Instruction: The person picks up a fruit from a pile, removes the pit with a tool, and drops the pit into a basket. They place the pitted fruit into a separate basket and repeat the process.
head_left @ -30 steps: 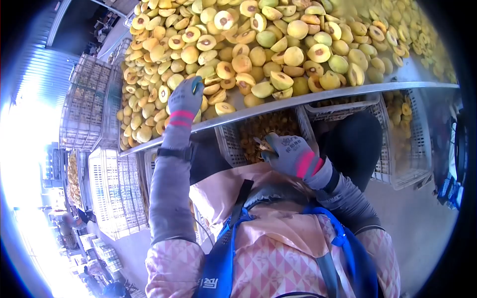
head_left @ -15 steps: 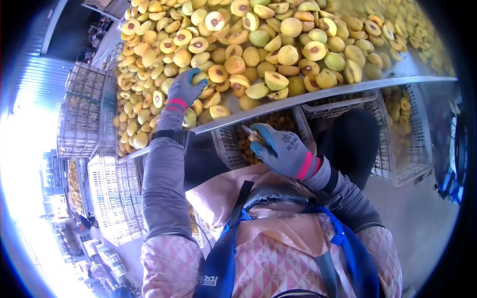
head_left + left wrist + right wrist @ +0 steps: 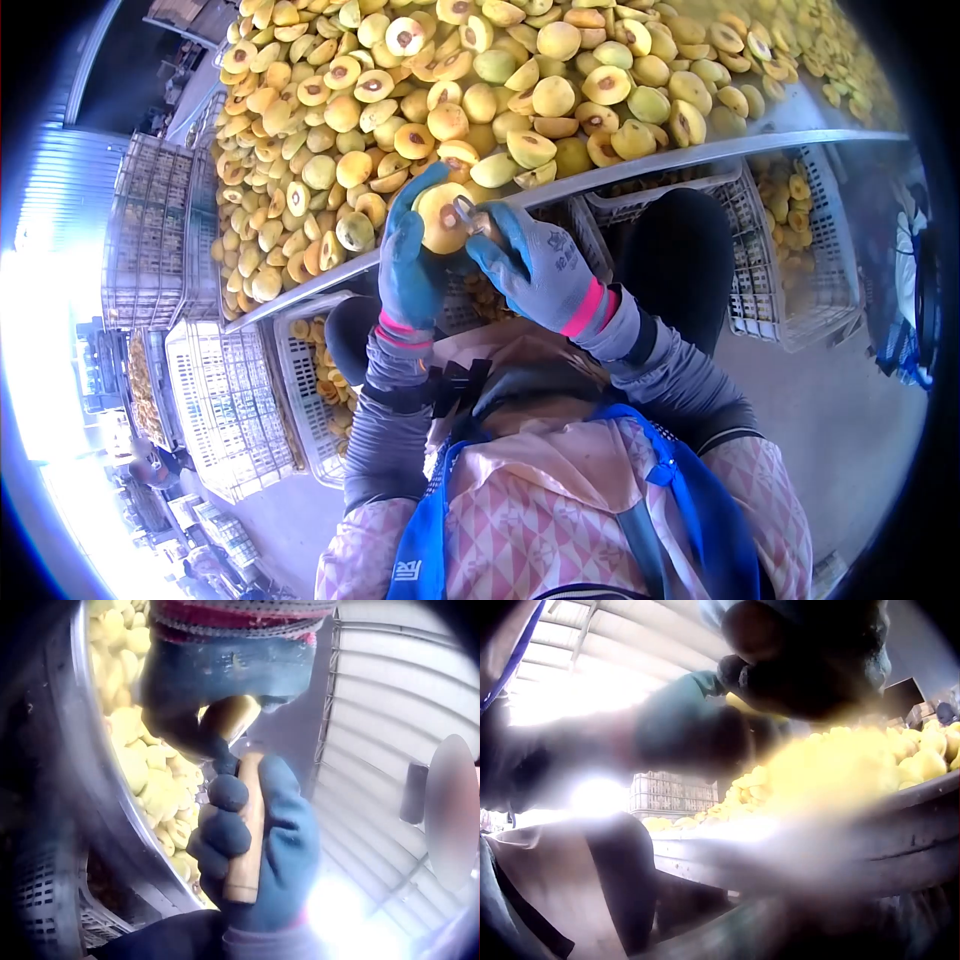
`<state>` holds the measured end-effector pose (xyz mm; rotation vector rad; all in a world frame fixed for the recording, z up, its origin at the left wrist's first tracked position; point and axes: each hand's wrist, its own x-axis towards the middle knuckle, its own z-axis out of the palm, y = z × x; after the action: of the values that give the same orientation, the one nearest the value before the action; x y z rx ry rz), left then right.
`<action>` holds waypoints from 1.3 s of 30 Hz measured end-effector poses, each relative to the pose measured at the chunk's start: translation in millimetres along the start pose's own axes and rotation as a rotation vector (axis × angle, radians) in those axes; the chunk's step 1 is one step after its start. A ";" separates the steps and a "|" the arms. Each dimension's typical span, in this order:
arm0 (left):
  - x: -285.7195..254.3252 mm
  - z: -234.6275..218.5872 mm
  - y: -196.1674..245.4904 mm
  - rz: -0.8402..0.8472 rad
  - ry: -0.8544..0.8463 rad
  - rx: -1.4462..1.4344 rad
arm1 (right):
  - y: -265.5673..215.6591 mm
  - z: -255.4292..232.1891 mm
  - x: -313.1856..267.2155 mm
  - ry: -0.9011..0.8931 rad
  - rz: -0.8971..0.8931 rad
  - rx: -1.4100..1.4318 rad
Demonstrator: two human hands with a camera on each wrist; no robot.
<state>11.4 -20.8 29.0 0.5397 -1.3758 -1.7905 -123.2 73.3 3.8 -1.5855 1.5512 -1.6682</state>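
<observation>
Fruit half [image 3: 436,220], yellow and rounded, displayed a pale cut face with a brown centre at the near edge of the metal bench [image 3: 700,156], beside heaped fruit [image 3: 345,112]. The left hand's [image 3: 412,262] fingers, partly open, curved round it; the right hand's [image 3: 530,262] fingers were curled tightly round a wooden handle [image 3: 246,847], its metal tip [image 3: 464,208] overlying the face.
</observation>
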 end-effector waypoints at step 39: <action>-14.2 39.4 -13.9 0.552 0.241 1.079 | 0.2 -2.2 -17.3 -0.062 -0.017 -0.035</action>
<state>-13.8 15.5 26.7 0.7735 -1.9949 -0.4293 -120.0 88.6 -4.0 -1.6567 1.5477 -1.5930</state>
